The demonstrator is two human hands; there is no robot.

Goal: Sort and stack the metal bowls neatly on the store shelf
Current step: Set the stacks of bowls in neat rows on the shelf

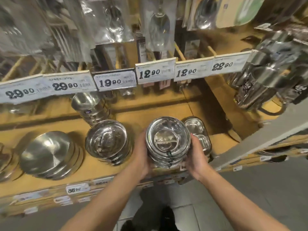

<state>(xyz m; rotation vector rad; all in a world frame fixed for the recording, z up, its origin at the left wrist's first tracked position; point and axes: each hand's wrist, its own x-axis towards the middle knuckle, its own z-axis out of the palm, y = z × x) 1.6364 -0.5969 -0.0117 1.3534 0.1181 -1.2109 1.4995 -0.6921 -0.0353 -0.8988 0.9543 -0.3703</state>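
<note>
A stack of shiny metal bowls is held between both hands above the front of the wooden shelf. My left hand grips the stack's left side and my right hand grips its right side. A second stack of bowls stands on the shelf just left of it. Further left lies a stack of wider bowls turned upside down. Behind them a tall stack of small metal cups stands at the back.
Rectangular metal trays sit right behind the held stack. Price tags line the upper rail, with bagged ladles and spoons hanging above. Metal mugs hang at the right. A grey post slants at the right.
</note>
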